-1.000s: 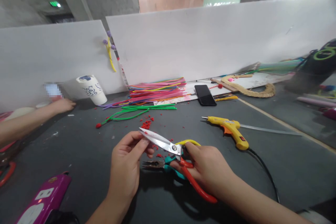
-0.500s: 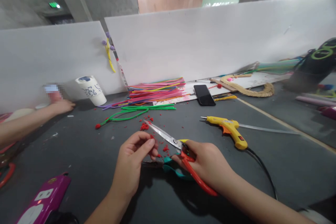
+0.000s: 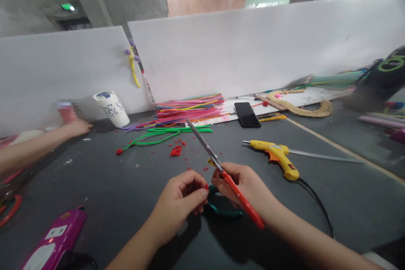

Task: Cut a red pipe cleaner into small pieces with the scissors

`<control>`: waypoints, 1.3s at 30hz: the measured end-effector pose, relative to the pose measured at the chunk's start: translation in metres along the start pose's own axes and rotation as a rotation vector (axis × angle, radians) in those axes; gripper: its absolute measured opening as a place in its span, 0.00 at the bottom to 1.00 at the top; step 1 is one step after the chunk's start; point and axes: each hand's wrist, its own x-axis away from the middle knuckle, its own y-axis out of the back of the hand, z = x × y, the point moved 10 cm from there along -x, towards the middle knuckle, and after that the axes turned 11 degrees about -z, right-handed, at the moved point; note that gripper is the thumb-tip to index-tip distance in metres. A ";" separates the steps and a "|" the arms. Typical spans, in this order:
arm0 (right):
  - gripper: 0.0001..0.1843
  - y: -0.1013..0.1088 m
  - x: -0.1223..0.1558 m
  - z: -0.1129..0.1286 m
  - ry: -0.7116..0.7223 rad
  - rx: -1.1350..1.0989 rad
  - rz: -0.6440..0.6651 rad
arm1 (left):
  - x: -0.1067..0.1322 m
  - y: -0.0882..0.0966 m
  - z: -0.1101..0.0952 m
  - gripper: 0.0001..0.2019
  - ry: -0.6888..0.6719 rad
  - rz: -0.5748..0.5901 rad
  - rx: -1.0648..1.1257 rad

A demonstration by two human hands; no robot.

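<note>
My left hand (image 3: 182, 198) pinches a small red fuzzy piece (image 3: 206, 187) between thumb and fingertips. My right hand (image 3: 253, 192) grips red-handled scissors (image 3: 204, 143), whose blades point up and away to the left and look closed. Both hands are close together above the dark table, the fingertips almost meeting. Below them lies a teal-handled tool (image 3: 224, 211), mostly hidden by my hands. Beyond my left hand is a small heap of red clippings (image 3: 176, 150), with more crumbs scattered round it.
Green pipe cleaners (image 3: 164, 135) and a bundle of pink ones (image 3: 190, 109) lie further back. At right are a yellow glue gun (image 3: 278, 154) and a phone (image 3: 247, 114). A paper cup (image 3: 111, 109), purple device (image 3: 55, 238) and another person's hand (image 3: 77, 127) are at left.
My left hand has moved right and nearer to me with the red piece. The scissors have swung more upright, their blades now together. The teal handles have shifted slightly right.
</note>
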 end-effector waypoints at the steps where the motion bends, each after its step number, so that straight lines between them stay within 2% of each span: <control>1: 0.03 -0.002 0.001 0.001 -0.002 -0.022 0.015 | 0.000 -0.001 0.000 0.03 -0.004 -0.001 -0.025; 9: 0.03 -0.005 0.002 0.019 0.137 -0.008 0.007 | 0.003 -0.009 -0.003 0.05 -0.043 0.059 -0.157; 14: 0.03 -0.005 0.002 0.018 0.110 -0.003 0.011 | 0.001 -0.004 0.000 0.04 -0.030 0.017 -0.170; 19: 0.02 -0.006 0.002 0.016 0.122 0.019 0.009 | 0.000 -0.006 0.005 0.06 -0.032 0.039 -0.226; 23: 0.03 -0.005 0.003 0.011 0.111 0.083 -0.013 | 0.000 -0.003 -0.003 0.07 -0.125 0.012 -0.324; 27: 0.02 -0.001 0.002 0.010 0.135 0.166 -0.067 | 0.001 0.004 -0.016 0.06 -0.243 -0.076 -0.482; 32: 0.01 -0.004 0.001 0.010 0.159 0.184 -0.062 | 0.006 0.000 -0.023 0.08 -0.395 -0.097 -0.557; 39: 0.05 -0.001 0.002 0.013 0.159 0.220 -0.102 | 0.006 0.000 -0.019 0.09 -0.378 -0.086 -0.597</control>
